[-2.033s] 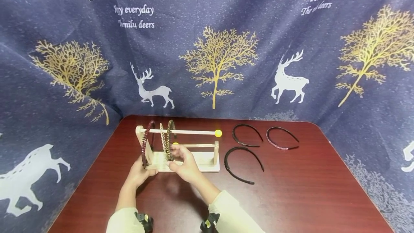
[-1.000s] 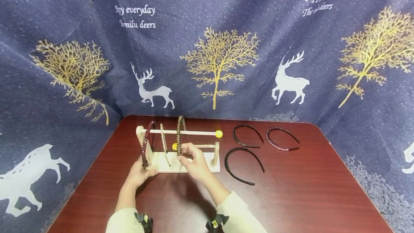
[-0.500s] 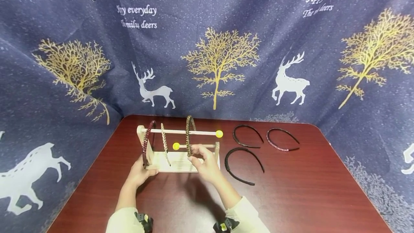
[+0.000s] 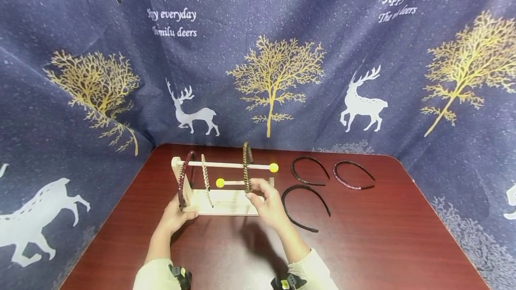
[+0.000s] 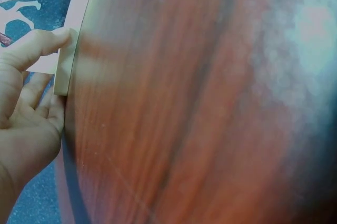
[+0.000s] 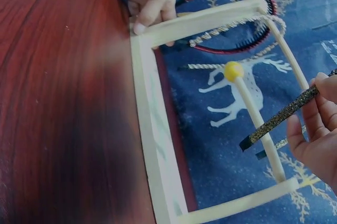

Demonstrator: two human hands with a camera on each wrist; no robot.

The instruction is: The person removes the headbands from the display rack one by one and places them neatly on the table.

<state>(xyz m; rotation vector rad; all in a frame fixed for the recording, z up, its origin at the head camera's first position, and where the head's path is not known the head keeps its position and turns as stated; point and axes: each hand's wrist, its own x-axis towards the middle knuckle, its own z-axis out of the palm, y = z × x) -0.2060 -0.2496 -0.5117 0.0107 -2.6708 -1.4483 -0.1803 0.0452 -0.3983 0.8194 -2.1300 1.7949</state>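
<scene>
My right hand [image 4: 268, 202] pinches one leg of a gold-and-black glittery headband [image 4: 245, 164] that arches over the upper rod of a wooden stand [image 4: 225, 202]. The right wrist view shows thumb and fingers on that headband [image 6: 284, 116], its dark end poking out past them. At the stand's left end, my left hand [image 4: 173, 216] grips the base, thumb on top and fingers below, as the left wrist view shows of the stand's edge [image 5: 66, 66]. A dark red headband [image 4: 182, 182] and a cream braided headband [image 4: 206, 176] hang on the upper rod.
Three headbands lie on the table to the right: a black one [image 4: 305, 225], a dark one [image 4: 296, 176] and a pink-and-black one [image 4: 348, 185]. Yellow balls tip the upper rod [image 4: 273, 168] and lower rod [image 4: 220, 183]. A printed blue cloth [image 4: 250, 115] stands behind the table.
My right hand has moved right along the upper rod with the gold-and-black headband, away from the cream one and toward the ball end. The left hand stays on the base.
</scene>
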